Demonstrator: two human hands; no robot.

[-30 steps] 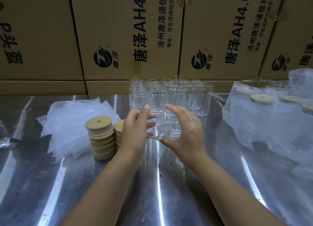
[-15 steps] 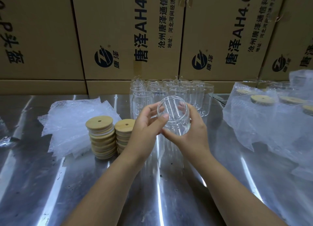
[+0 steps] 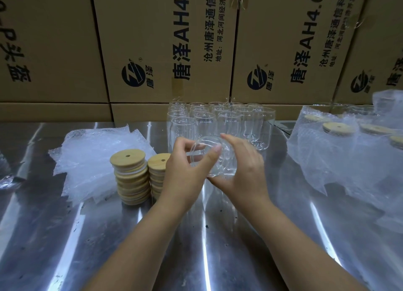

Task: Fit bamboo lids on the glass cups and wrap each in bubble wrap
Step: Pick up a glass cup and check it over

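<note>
Cradling smooth glass cup [image 3: 224,164] — clear, cylindrical

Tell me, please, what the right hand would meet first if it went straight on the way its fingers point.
Probably the empty glass cups standing behind: the right hand, gripping the held cup, points its fingers away toward them. Depth is unclear from this one view.

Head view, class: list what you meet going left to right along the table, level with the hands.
bubble wrap sheets → taller lid stack → shorter lid stack → left hand → held glass cup → right hand → wrapped cups
</note>
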